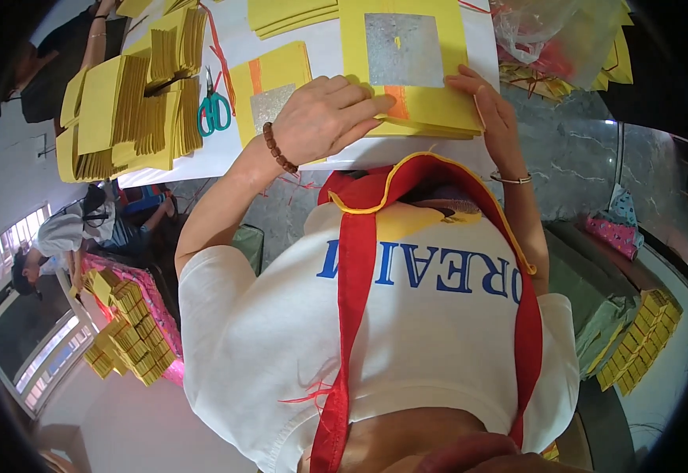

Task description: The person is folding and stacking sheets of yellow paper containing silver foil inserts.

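A stack of yellow paper sheets (454, 106) lies in front of me on the white-covered table. Its top sheet bears a silver square (403, 49) and an orange strip. My left hand (324, 117), with a brown bead bracelet at the wrist, is closed on the stack's left near corner, fingers reaching over the orange strip. At the right edge, my right hand (492, 118) grips the same stack, its fingertips by the silver square. Left of the stack, close to my left hand, lies another yellow paper pile (296, 61) with a silver patch and orange strip.
Teal-handled scissors (214, 113) and red string (218, 51) lie left of the papers. Folded yellow bundles (115, 102) crowd the table's left side. A clear plastic bag (545, 35) is at the right. Another person (72, 232) sits at the left beside more yellow bundles (135, 323).
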The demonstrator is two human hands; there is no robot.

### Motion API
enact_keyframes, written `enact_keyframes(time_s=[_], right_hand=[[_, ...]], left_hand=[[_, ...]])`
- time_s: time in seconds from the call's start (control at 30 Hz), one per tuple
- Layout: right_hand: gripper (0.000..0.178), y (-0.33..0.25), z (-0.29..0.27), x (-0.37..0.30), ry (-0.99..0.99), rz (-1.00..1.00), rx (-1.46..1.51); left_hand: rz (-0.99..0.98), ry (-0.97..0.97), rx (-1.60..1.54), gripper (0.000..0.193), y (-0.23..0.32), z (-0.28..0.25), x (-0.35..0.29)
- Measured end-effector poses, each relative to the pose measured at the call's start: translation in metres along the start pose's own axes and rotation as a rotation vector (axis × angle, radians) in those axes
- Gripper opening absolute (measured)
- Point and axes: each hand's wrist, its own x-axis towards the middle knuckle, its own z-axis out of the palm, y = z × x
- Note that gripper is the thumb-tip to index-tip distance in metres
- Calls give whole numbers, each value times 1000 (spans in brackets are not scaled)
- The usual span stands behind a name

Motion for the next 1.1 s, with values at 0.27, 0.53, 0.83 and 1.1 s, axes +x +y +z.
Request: enact_keyframes(time_s=[0.27,0.53,0.83,1.1], right_hand=[[44,-7,11,-1,85,-234,-75],[57,-1,26,2,123,-78,144],[54,5,24,2,69,-112,-26],[38,2,2,-10,55,-292,-373]], left_hand=[[-69,29,-59,48,-3,14,-11],[-309,266,-166,81,5,49,-18],[-350,230,-294,83,6,58,-20],[-204,140,-110,60,13,17,-18]])
